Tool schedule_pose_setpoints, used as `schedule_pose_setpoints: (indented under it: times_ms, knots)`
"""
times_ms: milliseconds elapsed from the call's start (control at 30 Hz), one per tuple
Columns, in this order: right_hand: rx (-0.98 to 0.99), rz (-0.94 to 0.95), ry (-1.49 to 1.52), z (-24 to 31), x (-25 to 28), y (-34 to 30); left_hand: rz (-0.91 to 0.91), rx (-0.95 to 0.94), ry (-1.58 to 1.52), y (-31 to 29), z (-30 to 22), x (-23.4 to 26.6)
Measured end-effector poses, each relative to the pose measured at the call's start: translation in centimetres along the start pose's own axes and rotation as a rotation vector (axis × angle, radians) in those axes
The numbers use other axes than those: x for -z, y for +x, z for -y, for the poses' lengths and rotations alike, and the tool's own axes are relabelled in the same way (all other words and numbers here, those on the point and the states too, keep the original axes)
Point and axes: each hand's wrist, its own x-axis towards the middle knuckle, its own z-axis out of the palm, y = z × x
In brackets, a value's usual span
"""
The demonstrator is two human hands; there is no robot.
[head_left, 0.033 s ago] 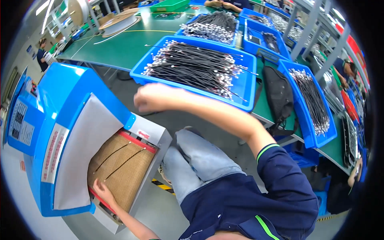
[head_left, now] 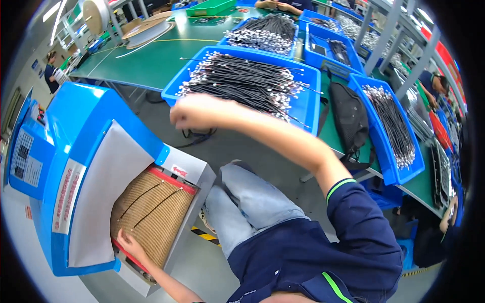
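Observation:
My left hand (head_left: 131, 244) rests at the near red edge of a tan mesh conveyor belt (head_left: 161, 222), with its fingers stretched out. Two thin black cables with small pale ends lie apart on the belt: one cable (head_left: 139, 201) farther in, the other cable (head_left: 156, 208) closer to my legs. The fingers are beside the lower ends of these cables. My right hand (head_left: 189, 112) is raised between the blue machine and a blue bin (head_left: 308, 111) heaped with black cables (head_left: 237, 76). Motion blurs its fingers, and I see nothing clearly held in them.
A blue machine hood (head_left: 83, 111) with a pale curtain (head_left: 108, 187) covers the belt's left side. Behind stands a green table (head_left: 197, 35) with more blue bins, a cable reel (head_left: 146, 28) and a black bag (head_left: 348, 116). Other people sit and stand farther off.
My right hand has shifted slightly upward in the view, toward the bin of cables. The left hand and the two cables on the belt stay practically where they were.

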Motion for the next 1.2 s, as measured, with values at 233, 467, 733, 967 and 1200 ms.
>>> schedule_pose_setpoints:
  times_ms: [233,467,733,967,1200]
  knots:
    - [-0.776,0.062,-0.439,-13.4,6.8,-6.9,0.117,-0.084,-0.109,-7.4,-12.6,-2.0]
    - [-0.933,-0.058,-0.202,-20.6,4.4,-7.3,0.407,0.182,-0.311,-15.5,-19.3,-6.7]
    - [-0.774,-0.115,-0.185,-20.3,7.8,-8.5,0.672,0.135,-0.459,-18.6,-23.5,-6.0]
    - [-0.664,-0.204,-0.361,-16.0,13.9,-8.0,0.657,0.148,-0.391,-19.1,-21.7,-4.9]
    - [-0.615,-0.597,0.09,-17.5,15.8,-12.7,0.721,0.235,-0.45,-18.5,-23.3,-6.4]
